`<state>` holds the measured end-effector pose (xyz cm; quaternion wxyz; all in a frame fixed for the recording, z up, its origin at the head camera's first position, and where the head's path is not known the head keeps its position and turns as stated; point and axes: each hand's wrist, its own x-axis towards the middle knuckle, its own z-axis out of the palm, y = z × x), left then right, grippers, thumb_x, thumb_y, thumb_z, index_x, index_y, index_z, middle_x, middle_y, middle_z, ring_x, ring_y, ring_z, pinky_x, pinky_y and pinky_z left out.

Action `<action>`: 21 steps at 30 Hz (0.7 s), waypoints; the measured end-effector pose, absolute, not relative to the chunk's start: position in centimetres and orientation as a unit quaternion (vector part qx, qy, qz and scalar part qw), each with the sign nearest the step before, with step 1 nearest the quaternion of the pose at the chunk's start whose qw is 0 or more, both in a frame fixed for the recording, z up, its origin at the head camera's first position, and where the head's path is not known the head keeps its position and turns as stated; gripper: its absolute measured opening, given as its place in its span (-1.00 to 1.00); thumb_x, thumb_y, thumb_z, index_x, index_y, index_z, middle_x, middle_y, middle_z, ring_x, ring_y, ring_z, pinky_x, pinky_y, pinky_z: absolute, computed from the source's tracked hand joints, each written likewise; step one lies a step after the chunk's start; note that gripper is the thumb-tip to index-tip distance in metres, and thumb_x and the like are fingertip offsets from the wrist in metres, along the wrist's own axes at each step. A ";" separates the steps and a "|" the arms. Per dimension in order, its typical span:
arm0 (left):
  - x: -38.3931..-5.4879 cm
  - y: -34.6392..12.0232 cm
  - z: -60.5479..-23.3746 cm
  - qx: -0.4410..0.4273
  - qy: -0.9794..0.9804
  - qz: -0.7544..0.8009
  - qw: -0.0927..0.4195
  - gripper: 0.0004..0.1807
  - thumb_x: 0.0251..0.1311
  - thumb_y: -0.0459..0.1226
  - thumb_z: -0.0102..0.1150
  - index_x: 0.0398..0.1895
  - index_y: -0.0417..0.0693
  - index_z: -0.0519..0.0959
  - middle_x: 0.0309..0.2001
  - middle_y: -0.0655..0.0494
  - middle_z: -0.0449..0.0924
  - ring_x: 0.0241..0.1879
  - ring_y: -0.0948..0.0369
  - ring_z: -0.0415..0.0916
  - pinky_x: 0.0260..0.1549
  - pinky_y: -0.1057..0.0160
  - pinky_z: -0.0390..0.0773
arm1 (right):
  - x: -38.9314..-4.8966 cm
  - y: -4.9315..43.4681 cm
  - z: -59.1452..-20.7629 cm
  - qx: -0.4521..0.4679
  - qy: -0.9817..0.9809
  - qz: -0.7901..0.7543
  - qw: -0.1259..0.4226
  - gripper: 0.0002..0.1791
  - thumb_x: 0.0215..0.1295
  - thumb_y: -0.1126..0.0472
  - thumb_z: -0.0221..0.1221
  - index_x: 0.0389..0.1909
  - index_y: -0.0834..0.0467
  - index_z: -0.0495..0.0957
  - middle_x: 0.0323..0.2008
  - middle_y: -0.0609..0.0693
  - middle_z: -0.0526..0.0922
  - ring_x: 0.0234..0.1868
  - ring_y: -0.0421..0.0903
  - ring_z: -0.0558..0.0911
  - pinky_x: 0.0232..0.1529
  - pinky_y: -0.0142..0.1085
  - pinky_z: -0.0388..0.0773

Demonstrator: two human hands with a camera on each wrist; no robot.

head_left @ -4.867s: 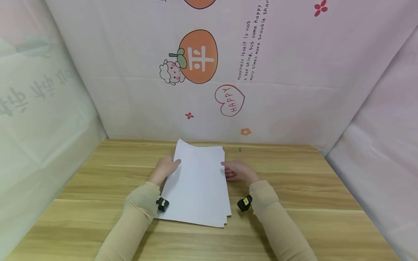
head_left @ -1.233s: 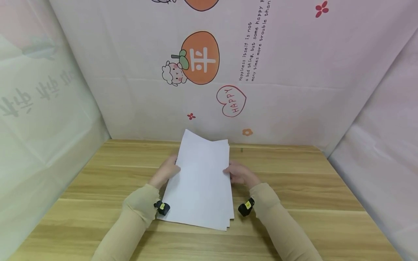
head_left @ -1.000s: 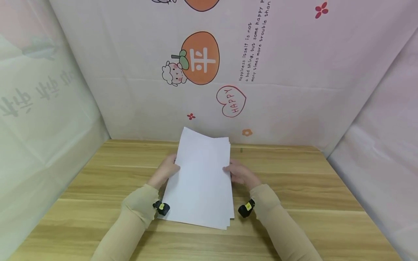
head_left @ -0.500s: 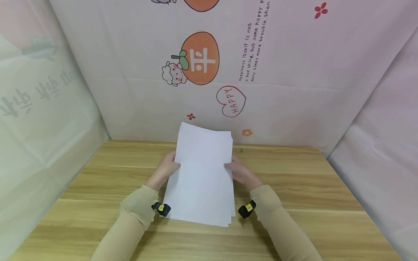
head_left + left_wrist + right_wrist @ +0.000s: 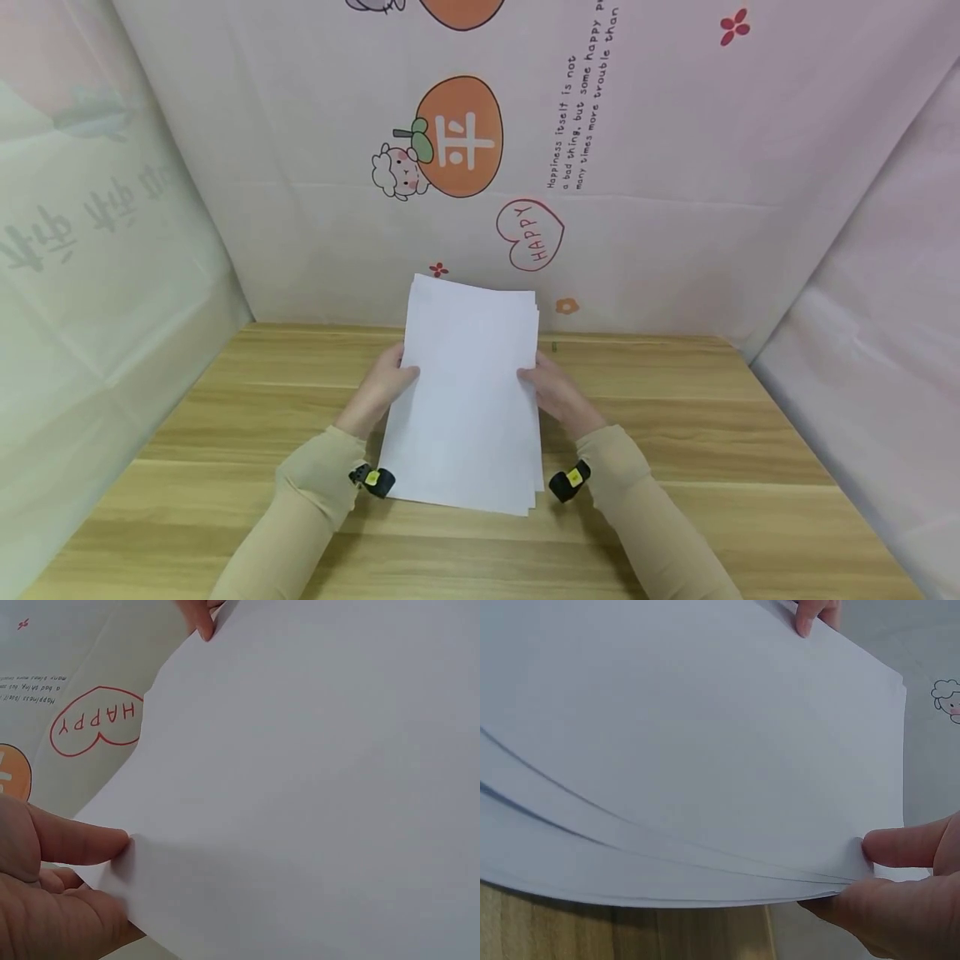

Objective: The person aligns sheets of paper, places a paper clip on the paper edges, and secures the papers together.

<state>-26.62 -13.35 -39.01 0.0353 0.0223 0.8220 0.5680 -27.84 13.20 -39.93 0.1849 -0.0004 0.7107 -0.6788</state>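
A small stack of white paper sheets (image 5: 468, 400) is held between both hands, its far end raised in front of the back wall. My left hand (image 5: 380, 385) pinches the left edge, thumb on top and fingers underneath, as the left wrist view shows with the left thumb (image 5: 82, 841) pressing the sheet (image 5: 300, 780). At the opposite edge my right hand (image 5: 557, 387) pinches the stack the same way. In the right wrist view the right thumb (image 5: 904, 846) lies on the top sheet (image 5: 690, 727), and the edges of several sheets fan out slightly unevenly.
The wood-grain table (image 5: 247, 467) spreads under the arms. A printed white cloth (image 5: 660, 167) hangs behind it, with plain white cloth on both sides. A tiny green item (image 5: 554, 346) lies near the table's back edge, right of the paper.
Over the last seconds the stack's far end has risen higher against the back cloth, and its dipped top edge has straightened. Both hands have kept hold and moved slightly forward.
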 end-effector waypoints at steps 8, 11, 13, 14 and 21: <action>-26.6 -13.1 -38.6 0.024 0.811 0.583 0.032 -0.52 0.34 -0.34 -0.11 0.30 -0.30 0.27 0.28 -0.26 0.32 0.21 -0.14 0.35 0.19 -0.11 0.34 | -28.4 13.4 -40.0 0.003 0.703 -0.688 0.178 -0.33 0.44 0.36 -0.20 0.49 0.14 -0.22 0.50 0.17 -0.17 0.43 0.19 0.02 0.44 0.07 -0.16; -26.6 -13.0 -38.5 0.024 0.806 0.590 0.035 -0.52 0.35 -0.34 -0.13 0.31 -0.28 0.26 0.29 -0.24 0.31 0.23 -0.13 0.33 0.21 -0.11 0.31 | -28.3 13.4 -39.8 -0.003 0.705 -0.688 0.173 -0.34 0.45 0.35 -0.21 0.49 0.16 -0.22 0.49 0.17 -0.16 0.44 0.18 0.01 0.44 0.07 -0.16; -26.6 -13.0 -38.5 0.027 0.802 0.595 0.036 -0.52 0.36 -0.34 -0.14 0.33 -0.27 0.24 0.31 -0.23 0.29 0.25 -0.13 0.31 0.23 -0.11 0.29 | -28.2 13.5 -39.7 -0.007 0.709 -0.685 0.169 -0.35 0.45 0.34 -0.21 0.49 0.17 -0.21 0.49 0.18 -0.14 0.44 0.18 0.01 0.43 0.09 -0.15; -26.6 -13.0 -38.5 0.027 0.800 0.599 0.036 -0.52 0.36 -0.34 -0.14 0.34 -0.26 0.24 0.32 -0.22 0.28 0.26 -0.12 0.30 0.24 -0.11 0.28 | -28.2 13.5 -39.7 -0.008 0.711 -0.683 0.166 -0.35 0.45 0.34 -0.21 0.49 0.17 -0.21 0.48 0.19 -0.12 0.44 0.19 0.01 0.42 0.10 -0.14; -26.5 -12.7 -38.2 0.024 0.791 0.610 0.032 -0.50 0.37 -0.34 -0.15 0.36 -0.24 0.21 0.35 -0.20 0.24 0.30 -0.10 0.25 0.26 -0.10 0.25 | -28.1 13.7 -39.4 -0.015 0.721 -0.675 0.154 -0.35 0.47 0.30 -0.20 0.49 0.18 -0.21 0.48 0.21 -0.10 0.43 0.19 0.03 0.41 0.09 -0.04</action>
